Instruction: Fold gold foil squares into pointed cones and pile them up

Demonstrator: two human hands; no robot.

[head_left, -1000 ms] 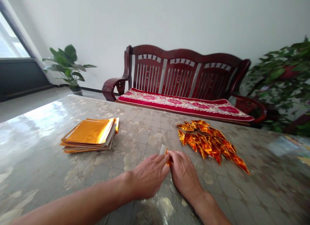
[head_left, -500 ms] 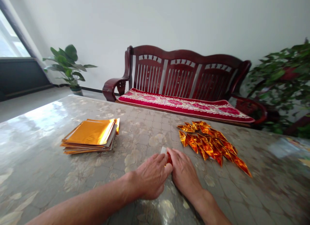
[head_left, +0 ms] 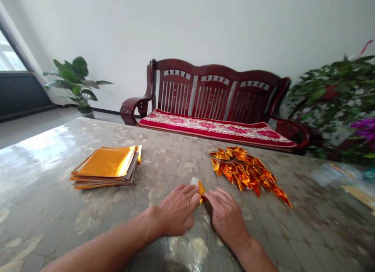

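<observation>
A small piece of gold foil paper (head_left: 201, 188) with a pale end lies on the patterned table (head_left: 117, 217), between my hands. My left hand (head_left: 180, 209) is closed on its left side, thumb and fingers pressed on the paper. From the right, my right hand (head_left: 227, 211) touches the foil's edge with its fingertips, fingers bent together. Part of the paper is hidden under the left fingers. To the left sits a stack of flat gold sheets (head_left: 105, 162). Several folded, pointed gold pieces (head_left: 249, 170) lie grouped beyond my right hand.
Behind the table stands a dark red wooden bench (head_left: 205, 92) with a red floral cover (head_left: 216, 127). A potted plant (head_left: 76, 80) is at the left, leafy plants (head_left: 331, 96) at the right. Clear plastic (head_left: 336, 174) lies near the table's right edge.
My right hand has shifted slightly right and down from the paper, with its fingers more bent, and more of the gold foil shows. The whole view has moved slightly.
</observation>
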